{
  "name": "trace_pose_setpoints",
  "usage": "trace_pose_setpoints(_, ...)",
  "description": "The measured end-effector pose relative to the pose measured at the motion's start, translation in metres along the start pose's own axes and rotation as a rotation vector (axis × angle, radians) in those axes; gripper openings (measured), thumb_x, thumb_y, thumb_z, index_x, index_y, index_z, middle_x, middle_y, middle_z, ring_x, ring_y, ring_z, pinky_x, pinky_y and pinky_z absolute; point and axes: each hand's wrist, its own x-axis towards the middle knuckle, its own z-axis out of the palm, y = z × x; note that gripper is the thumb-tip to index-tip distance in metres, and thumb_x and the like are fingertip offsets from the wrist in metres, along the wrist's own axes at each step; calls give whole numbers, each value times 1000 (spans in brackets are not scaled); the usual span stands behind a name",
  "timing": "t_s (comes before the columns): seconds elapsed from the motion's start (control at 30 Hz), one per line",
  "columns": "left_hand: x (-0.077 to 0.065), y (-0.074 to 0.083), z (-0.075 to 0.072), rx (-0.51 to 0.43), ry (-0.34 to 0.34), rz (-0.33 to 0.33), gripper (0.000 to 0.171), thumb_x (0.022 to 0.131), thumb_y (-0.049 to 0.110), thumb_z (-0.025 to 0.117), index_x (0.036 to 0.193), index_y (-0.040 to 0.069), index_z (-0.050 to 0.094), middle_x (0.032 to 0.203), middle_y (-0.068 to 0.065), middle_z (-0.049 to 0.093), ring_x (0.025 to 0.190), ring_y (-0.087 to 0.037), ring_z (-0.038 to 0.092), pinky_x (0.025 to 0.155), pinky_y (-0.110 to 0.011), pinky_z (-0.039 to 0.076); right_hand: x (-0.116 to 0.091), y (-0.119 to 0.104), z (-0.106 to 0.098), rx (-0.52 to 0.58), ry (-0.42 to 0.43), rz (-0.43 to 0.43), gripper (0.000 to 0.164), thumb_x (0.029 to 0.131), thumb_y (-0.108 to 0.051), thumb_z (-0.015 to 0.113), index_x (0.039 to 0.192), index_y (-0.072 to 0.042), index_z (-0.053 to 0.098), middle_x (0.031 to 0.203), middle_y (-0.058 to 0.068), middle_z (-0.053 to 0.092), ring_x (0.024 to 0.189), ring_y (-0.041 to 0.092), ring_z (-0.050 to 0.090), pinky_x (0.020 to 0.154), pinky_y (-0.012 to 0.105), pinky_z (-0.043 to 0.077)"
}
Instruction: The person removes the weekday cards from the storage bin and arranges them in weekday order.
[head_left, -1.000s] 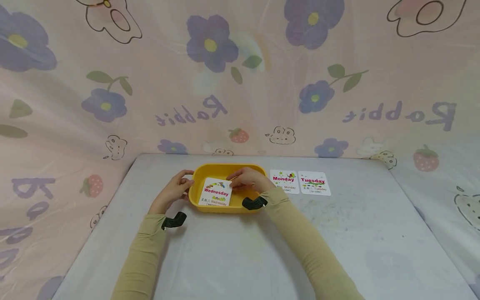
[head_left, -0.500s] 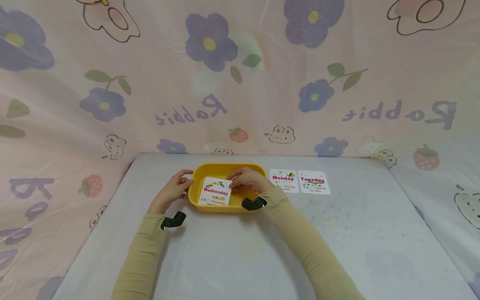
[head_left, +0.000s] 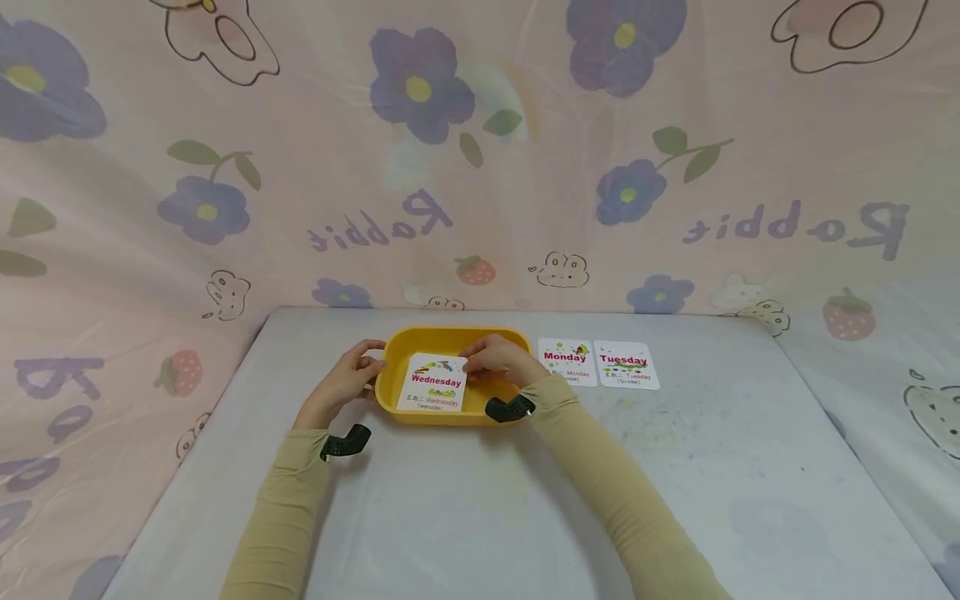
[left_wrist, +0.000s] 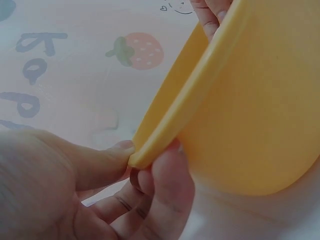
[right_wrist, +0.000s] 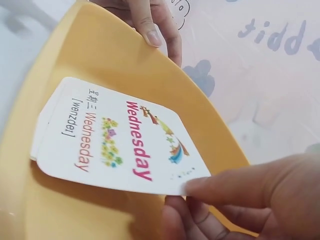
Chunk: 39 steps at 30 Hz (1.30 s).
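Note:
My right hand point(head_left: 504, 360) reaches into a yellow plastic tray point(head_left: 465, 419) and pinches the upper right corner of a white card point(head_left: 435, 385) printed "Wednesday". In the right wrist view the thumb lies on top of the card point(right_wrist: 125, 135) and the fingers are beneath it. The edge of another white card point(right_wrist: 42, 125) shows under its lower end. At the tray's left end my left hand point(head_left: 347, 379) grips the rim, thumb at the inner side and curled fingers outside, as the left wrist view shows on the tray wall point(left_wrist: 250, 110).
Right of the tray a "Monday" card point(head_left: 567, 362) and a "Tuesday" card point(head_left: 627, 365) lie side by side, face up, on the white table point(head_left: 480, 517). A patterned cloth point(head_left: 525, 183) hangs behind the table and along its sides.
The Wednesday card has shifted slightly to the right with my right hand's pinch, and more of its lower print shows. My left hand stays on the tray's rim.

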Motion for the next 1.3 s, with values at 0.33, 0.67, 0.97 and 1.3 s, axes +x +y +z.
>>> trace_pose_setpoints(0.33,0,0,1,-4,-10,0,42,102,16,48,141,10,35,94,-16,53,76,-24,56,63,-33,54,0,0,-3,-9,92,40,28,89,0,62,116,8,60,98,17,65,74,21,62,75,32,55)
trace_pose_setpoints(0.67,2,0,-1,-33,-27,26,41,102,15,46,141,10,35,95,-22,54,74,-25,58,64,-40,55,-2,1,-6,4,117,12,26,90,-3,59,115,6,58,105,19,64,82,25,66,80,40,54)
trace_pose_setpoints(0.97,0,-1,0,-27,-46,32,42,102,14,47,141,8,34,89,-16,53,73,-25,58,62,-39,55,-24,-9,-16,24,122,-62,45,88,5,56,132,5,47,112,19,56,91,26,61,91,46,47)
trace_pose_setpoints(1.3,-1,2,-4,-9,-52,28,43,102,14,47,142,7,34,92,-18,53,74,-24,57,65,-41,55,-40,-17,-36,114,124,-96,44,88,6,59,130,1,50,117,19,59,97,26,61,91,44,48)
